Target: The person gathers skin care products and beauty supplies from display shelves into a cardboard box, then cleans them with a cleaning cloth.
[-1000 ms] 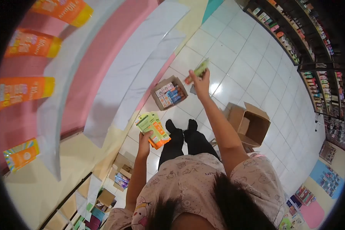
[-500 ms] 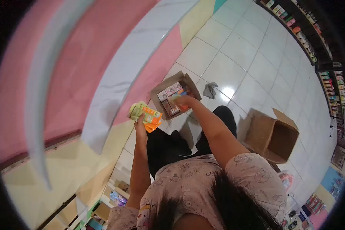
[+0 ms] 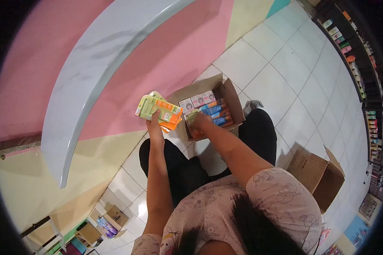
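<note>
Left hand (image 3: 154, 124) grips a fanned stack of green-orange packets (image 3: 157, 109), long axis pointing toward the cardboard box (image 3: 234, 98). Right hand (image 3: 200, 121) reaches inside, grip unclear.

Stack of flat packets (image 3: 159, 111), yellow-green ones on top and orange ones beneath, slightly fanned and tilted, gripped from below by the left hand (image 3: 154, 124) just left of the box. Open brown cardboard box (image 3: 195, 88) sits on the white tiled floor against the pink wall base, flaps up, packed with a row of small pinkish-white cartons (image 3: 197, 101) and blue and orange ones (image 3: 217, 112) beside them. One pale green packet (image 3: 192, 114) lies at the box's near-left corner under the right hand (image 3: 199, 122); grip unclear.
</note>
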`<state>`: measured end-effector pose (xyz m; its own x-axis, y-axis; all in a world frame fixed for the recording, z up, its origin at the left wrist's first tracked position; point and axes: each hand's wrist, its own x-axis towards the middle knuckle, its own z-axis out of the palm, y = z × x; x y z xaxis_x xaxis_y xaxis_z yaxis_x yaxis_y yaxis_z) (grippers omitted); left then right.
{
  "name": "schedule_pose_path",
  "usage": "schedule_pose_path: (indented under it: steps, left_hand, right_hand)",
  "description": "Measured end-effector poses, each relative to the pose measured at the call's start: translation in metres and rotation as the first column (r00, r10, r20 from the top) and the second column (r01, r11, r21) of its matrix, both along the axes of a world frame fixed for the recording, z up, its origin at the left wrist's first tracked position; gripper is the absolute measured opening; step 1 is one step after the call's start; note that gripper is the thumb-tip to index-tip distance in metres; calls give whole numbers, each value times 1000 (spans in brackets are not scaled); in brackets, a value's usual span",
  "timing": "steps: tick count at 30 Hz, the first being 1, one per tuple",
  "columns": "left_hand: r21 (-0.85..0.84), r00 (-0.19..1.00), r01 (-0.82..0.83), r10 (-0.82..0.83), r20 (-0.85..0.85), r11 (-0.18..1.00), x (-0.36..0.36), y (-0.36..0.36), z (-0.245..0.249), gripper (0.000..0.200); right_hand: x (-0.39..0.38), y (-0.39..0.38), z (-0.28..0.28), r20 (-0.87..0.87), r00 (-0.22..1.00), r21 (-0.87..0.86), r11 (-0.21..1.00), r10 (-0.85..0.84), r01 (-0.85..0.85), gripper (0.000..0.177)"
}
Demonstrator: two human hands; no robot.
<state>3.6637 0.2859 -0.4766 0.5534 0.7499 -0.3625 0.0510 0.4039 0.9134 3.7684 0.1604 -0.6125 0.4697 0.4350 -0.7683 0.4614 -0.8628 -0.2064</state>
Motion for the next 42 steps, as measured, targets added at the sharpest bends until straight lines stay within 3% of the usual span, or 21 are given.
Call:
schedule_pose_path:
  steps: [2,5,8,12,14,17,20,23,26,32,35,38,41,42]
  left_hand:
    - [42,999,-45,45,-7,998,0,-4,1,44]
    - [68,998,-57,58,-9,996,0,-4,-4,44]
    - [15,999,-35,34,27,999,-1,-5,-5,43]
    - [59,1000,11,-12,18,998,4,-10,-6,45]
    - [69,999,16,-18,28,997,5,-10,-10,45]
    - [84,999,33,-35,20,996,2,-11,-11,45]
    - [70,999,24,-26,20,997,3,-13,-9,46]
    - [59,1000,6,-6,-8,998,2,-16,-9,46]
    - [63,1000,12,-11,-17,998,0,-18,-11,46]
    - [34,1000,26,-26,1,999,-2,-23,-11,44]
    - [18,999,44,-45,9,999,-1,-23,-11,41]
    - [33,998,50,-51,34,998,1,-25,-8,40]
    - [33,999,47,-47,15,998,2,-28,-3,39]
    - [31,999,45,-45,0,998,3,-28,-2,39]
  right_hand:
    - [4,6,14,-73,996,-46,998,44,-47,61]
    - [3,8,-3,-35,999,-35,999,34,-35,60]
    - [-6,14,-57,21,999,-72,996,47,-46,63]
    - [-5,9,-33,16,992,-18,992,125,-125,69]
    - [6,9,-31,-71,995,23,998,63,-61,67]
    - [14,-5,5,-45,995,116,989,-83,88,58]
    - [21,-5,8,76,997,106,994,-2,-6,50]
    - [18,-7,-26,369,918,136,968,146,-209,53]
    - [25,-19,-1,429,814,123,867,393,-483,45]
    - [22,-19,-44,515,811,305,825,276,-475,24]
    - [27,-21,-22,437,848,283,849,300,-446,24]
    - [31,-28,25,253,878,196,867,407,-459,28]
    - [28,-40,18,215,753,194,728,622,-657,27]
    - [24,-43,13,211,796,234,762,567,-604,27]
